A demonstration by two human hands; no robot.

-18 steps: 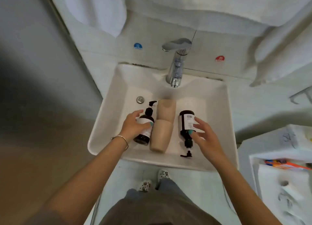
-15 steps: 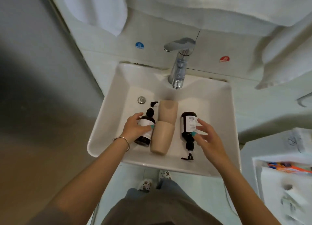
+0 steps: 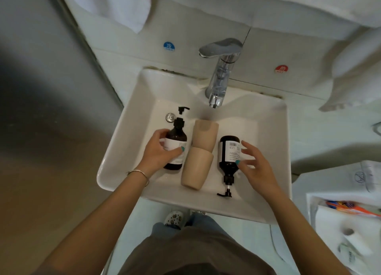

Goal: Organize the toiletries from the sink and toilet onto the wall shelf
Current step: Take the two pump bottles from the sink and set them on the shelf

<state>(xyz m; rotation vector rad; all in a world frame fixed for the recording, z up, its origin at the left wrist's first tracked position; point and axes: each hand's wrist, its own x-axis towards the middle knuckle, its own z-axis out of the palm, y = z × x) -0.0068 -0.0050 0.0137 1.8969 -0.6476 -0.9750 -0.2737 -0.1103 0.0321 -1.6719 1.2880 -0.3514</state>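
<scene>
Inside the white sink point(image 3: 127, 142) lie two dark pump bottles and two beige cups. My left hand point(image 3: 157, 154) is wrapped around the left pump bottle point(image 3: 177, 136), whose pump points toward the wall. The two beige cups point(image 3: 199, 151) lie end to end in the middle, one partly inside the other. The right pump bottle point(image 3: 228, 153) lies with its pump toward me. My right hand point(image 3: 254, 167) rests against its right side with fingers spread, thumb on the bottle's shoulder; it is not closed around the bottle.
A chrome faucet point(image 3: 219, 72) juts over the basin from the back wall. White towels point(image 3: 354, 68) hang above at left and right. The toilet tank point(image 3: 340, 212) at the right carries a tissue pack and an orange packet point(image 3: 354, 207).
My left hand has closed round the left bottle and tilted it more upright, pump toward the wall. My right hand has stayed at the right bottle's side.
</scene>
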